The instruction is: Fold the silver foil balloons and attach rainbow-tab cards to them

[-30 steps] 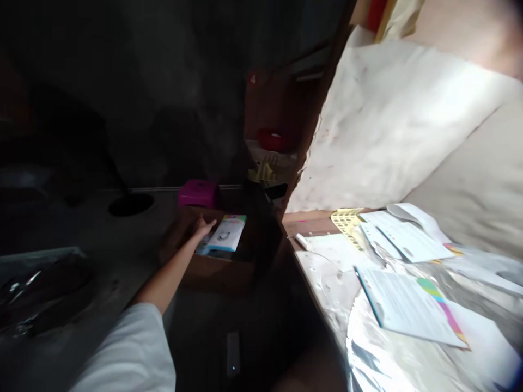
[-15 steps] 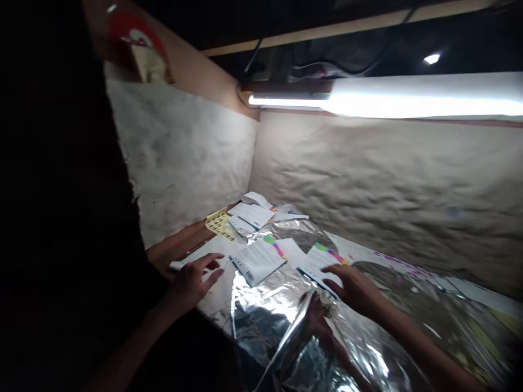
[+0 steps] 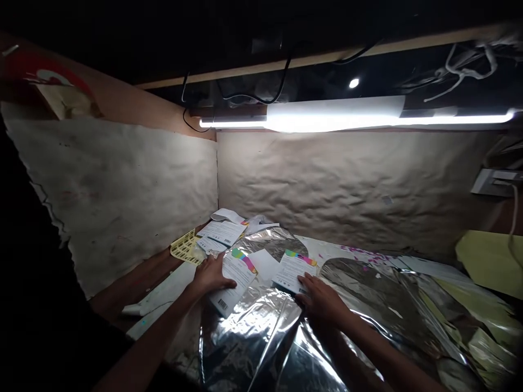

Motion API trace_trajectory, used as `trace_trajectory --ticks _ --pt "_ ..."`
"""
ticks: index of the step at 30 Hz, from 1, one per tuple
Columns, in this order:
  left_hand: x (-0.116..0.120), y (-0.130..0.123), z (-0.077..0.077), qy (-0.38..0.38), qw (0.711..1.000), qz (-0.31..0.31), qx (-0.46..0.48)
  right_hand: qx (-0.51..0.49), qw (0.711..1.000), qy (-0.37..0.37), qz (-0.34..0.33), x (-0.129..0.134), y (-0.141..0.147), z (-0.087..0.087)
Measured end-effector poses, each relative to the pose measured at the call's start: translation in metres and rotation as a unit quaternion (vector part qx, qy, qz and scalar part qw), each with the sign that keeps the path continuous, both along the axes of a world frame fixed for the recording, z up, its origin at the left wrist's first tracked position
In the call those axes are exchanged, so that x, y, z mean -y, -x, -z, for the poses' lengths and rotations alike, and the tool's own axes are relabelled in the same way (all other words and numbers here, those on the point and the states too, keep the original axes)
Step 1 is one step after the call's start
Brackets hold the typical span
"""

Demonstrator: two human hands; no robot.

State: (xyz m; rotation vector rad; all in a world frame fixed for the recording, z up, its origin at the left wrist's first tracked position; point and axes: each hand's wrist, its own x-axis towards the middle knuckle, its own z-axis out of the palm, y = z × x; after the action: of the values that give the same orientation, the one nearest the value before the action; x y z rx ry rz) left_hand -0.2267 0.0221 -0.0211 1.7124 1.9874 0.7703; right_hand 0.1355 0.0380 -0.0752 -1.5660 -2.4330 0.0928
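A white printed card with a coloured edge lies on the silver foil sheet. My left hand rests on its left side, thumb spread away from the fingers. To the right, a second printed card with a similar coloured edge lies partly on a plain white paper. My right hand touches its lower right corner with its fingertips; the thumb is largely hidden beneath. Whether that hand pinches the card cannot be made out.
More printed cards lie in the far left corner beside a yellow perforated piece. Paper-covered walls stand behind and left. A lit tube hangs above; yellow sheets are at the right.
The view has turned rightward. My left hand has come onto the left card, which now sits more upright in view. My right hand has shifted to the right card's lower corner.
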Motion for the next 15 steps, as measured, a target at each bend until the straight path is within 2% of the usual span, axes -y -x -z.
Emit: trace_trajectory --ticks 4,6,9,12,15 --pt "0.000 0.020 -0.011 0.054 0.990 0.055 0.119 -0.063 0.994 -0.084 -0.024 -0.011 0.006 -0.002" --pt "0.007 0.031 -0.011 0.087 0.975 0.072 0.192 -0.128 0.981 -0.139 -0.042 -0.018 0.009 -0.002" --pt "0.020 0.044 -0.005 0.101 0.949 0.060 0.293 -0.220 0.952 -0.193 -0.085 -0.023 0.021 -0.001" --pt "0.029 0.056 0.004 0.096 0.925 0.035 0.366 -0.262 0.931 -0.207 -0.149 -0.017 0.051 -0.003" --pt "0.033 0.065 0.012 0.107 0.905 0.025 0.411 -0.258 0.920 -0.197 -0.219 -0.003 0.097 -0.004"
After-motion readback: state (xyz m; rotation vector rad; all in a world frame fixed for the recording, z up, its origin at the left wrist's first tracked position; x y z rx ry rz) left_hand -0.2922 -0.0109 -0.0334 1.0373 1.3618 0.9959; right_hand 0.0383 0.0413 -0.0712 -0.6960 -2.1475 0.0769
